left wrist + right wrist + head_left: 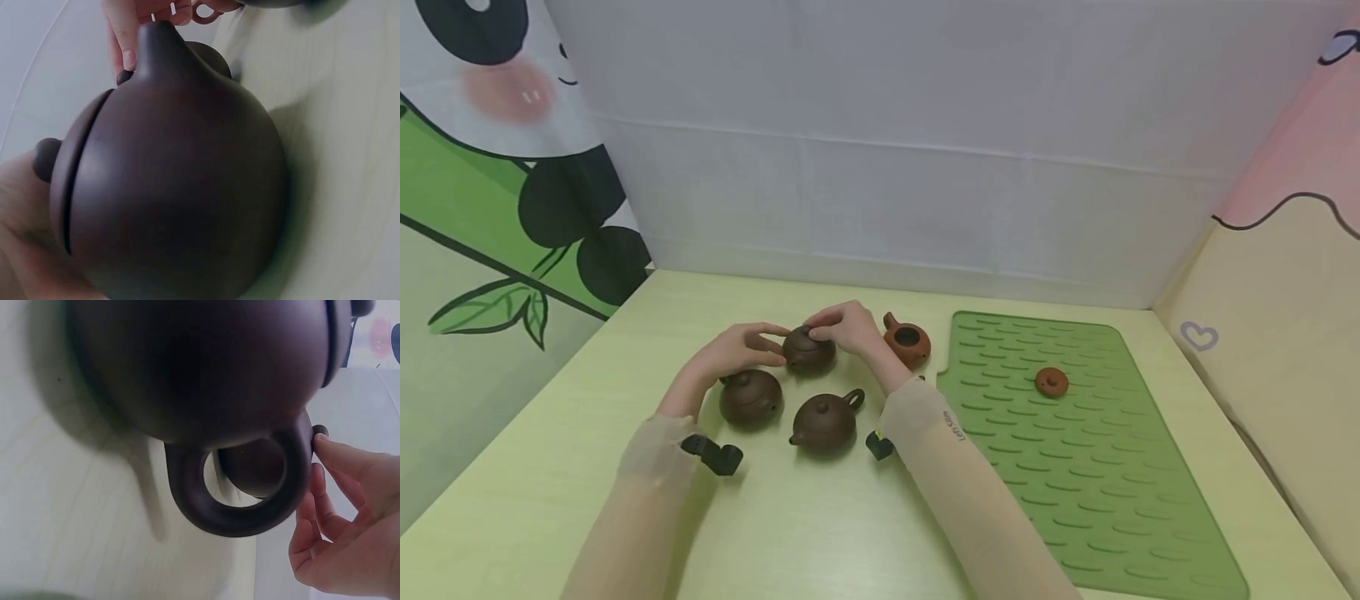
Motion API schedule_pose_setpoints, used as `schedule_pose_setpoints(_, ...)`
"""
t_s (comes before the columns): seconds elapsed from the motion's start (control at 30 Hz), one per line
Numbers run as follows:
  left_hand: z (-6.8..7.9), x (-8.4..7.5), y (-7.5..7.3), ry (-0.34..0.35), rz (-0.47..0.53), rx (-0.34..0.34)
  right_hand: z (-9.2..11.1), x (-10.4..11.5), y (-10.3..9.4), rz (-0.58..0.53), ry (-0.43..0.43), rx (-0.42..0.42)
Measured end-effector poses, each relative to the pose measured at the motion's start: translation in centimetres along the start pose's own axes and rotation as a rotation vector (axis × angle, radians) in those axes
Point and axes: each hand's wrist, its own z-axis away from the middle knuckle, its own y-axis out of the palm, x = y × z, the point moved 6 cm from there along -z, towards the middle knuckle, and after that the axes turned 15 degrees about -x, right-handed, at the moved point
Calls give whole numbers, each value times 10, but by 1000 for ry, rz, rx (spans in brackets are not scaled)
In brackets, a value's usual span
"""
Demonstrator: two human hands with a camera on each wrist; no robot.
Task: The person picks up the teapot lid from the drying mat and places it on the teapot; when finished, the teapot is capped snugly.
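Note:
A dark brown teapot (808, 354) stands at the back of a group of teapots on the table. My left hand (737, 350) holds its left side between thumb and fingers; in the left wrist view those fingers are hidden. From above, my right hand (850, 329) pinches the knob of its lid (320, 430), which sits on the pot. Nearer to me stand two more dark brown lidded teapots, a round one (751, 400) by my left wrist and another (824, 425) with its handle to the right. These two fill much of the wrist views.
A reddish-brown teapot (917, 352) stands without its lid beyond my right forearm. A green ridged mat (1097, 467) covers the right side of the table, with a reddish-brown lid (1052, 382) on it. A white cloth wall (887, 217) closes off the back.

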Motion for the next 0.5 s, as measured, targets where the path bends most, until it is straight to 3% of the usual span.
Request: schedule_pose_setpoints(0.5,-6,3,-3,20,-27,-38,2,2,-2,-16,15,-1)
